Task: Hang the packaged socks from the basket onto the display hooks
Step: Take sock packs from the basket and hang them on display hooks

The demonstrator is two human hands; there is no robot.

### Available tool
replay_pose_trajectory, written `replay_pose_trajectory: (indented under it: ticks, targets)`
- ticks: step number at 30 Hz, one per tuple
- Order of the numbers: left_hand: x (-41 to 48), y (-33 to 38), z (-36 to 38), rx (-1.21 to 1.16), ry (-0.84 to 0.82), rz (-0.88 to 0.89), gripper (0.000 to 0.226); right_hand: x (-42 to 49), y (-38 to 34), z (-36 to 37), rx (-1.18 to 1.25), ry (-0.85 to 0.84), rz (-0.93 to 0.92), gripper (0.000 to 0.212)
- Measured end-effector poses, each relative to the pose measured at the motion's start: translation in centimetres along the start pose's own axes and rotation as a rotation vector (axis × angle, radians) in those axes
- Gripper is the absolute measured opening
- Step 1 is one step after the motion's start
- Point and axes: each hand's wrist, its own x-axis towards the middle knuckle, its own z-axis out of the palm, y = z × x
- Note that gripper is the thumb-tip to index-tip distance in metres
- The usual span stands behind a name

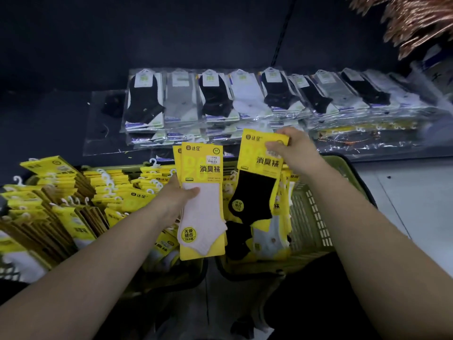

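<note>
My left hand grips a small stack of yellow sock packs; the front one is a white sock pack, held upright over the baskets. My right hand pinches the top of a black sock pack, which hangs above the right green basket. A left basket is packed with many yellow sock packs with white plastic hooks. No display hooks show in the dark area above.
Rows of clear-bagged black, grey and white socks lie on a dark shelf behind the baskets. A shiny copper-coloured bundle hangs at the top right. Grey floor lies to the right of the green basket.
</note>
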Motion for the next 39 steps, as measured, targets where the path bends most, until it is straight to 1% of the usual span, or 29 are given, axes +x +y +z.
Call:
replay_pose_trajectory:
  ticks: [2,4,7,9,12,13,15,18,21,22,23,24,26,27,28,30,31,33,35,37,39]
  targets:
    - [-0.4,0.1,0.1,0.006,-0.015,0.015,0.038,-1.0,-1.7,-1.3,0.093,-0.002,-0.045,0.029]
    - [-0.8,0.2,0.3,0.002,-0.052,0.025,0.04,-2.0,-2.6,-1.4,0.163,-0.048,-0.047,0.03]
    - [-1.7,0.4,0.6,-0.029,-0.169,0.02,0.027,-3.1,-3.0,0.2,0.121,-0.11,-0.067,0.026]
    - [-1.8,0.4,0.6,0.011,-0.206,0.016,0.023,-3.1,-3.1,1.4,0.093,-0.15,-0.056,0.024]
    - [-1.6,0.4,0.2,0.136,-0.136,0.078,0.02,-2.7,-2.9,1.4,0.11,-0.149,-0.042,0.011]
    - [-1.5,0.6,-0.2,0.157,-0.11,0.101,0.023,-2.4,-2.8,1.1,0.133,-0.145,-0.033,0.007]
    - [-0.9,0.9,-0.5,0.162,-0.085,0.13,0.038,-1.8,-2.6,0.7,0.17,-0.14,-0.02,0.009]
    - [-0.1,1.9,0.4,0.054,-0.072,0.117,0.043,-1.0,-2.2,1.9,0.209,-0.152,0.012,0.009]
    - [0.8,2.3,2.4,-0.135,-0.124,-0.021,0.048,-0.6,-1.4,4.7,0.201,-0.123,0.045,0.004]
    - [0.8,2.1,2.9,-0.183,-0.146,-0.051,0.048,-0.4,-1.1,5.6,0.173,-0.09,0.037,0.008]
    - [0.8,1.6,3.4,-0.18,-0.163,-0.043,0.044,-0.1,-0.6,6.1,0.139,-0.06,0.019,0.014]
    - [0.8,1.1,3.7,-0.128,-0.156,-0.015,0.041,0.4,-0.1,6.3,0.106,-0.035,0.007,0.02]
    - [1.1,0.0,4.0,-0.016,-0.085,0.014,0.042,1.5,1.1,5.7,0.016,0.005,0.036,0.03]
    - [1.4,-0.3,3.9,0.021,-0.045,0.009,0.042,2.1,2.1,5.1,-0.081,0.016,0.076,0.035]
    - [1.7,-0.4,3.8,0.037,-0.014,0.001,0.041,2.5,3.5,4.4,-0.241,0.005,0.137,0.044]
    - [2.5,-0.5,3.2,0.049,0.023,-0.019,0.037,2.4,6.3,3.6,-0.577,-0.129,0.291,0.072]
    - [2.7,-0.5,2.9,0.061,0.032,-0.022,0.035,1.9,7.6,3.6,-0.665,-0.214,0.35,0.087]
    - [3.2,-0.6,2.3,0.09,0.044,-0.009,0.032,0.7,9.6,4.5,-0.678,-0.327,0.385,0.106]
    - [3.4,-0.8,2.0,0.096,0.046,-0.002,0.03,0.0,11.1,5.6,-0.696,-0.334,0.319,0.107]
    - [3.4,-0.8,2.0,0.083,0.043,0.003,0.03,-0.2,11.8,6.1,-0.728,-0.22,0.25,0.099]
    - [3.0,-0.8,1.9,0.064,0.027,0.006,0.031,-0.1,12.1,5.6,-0.649,-0.117,0.254,0.088]
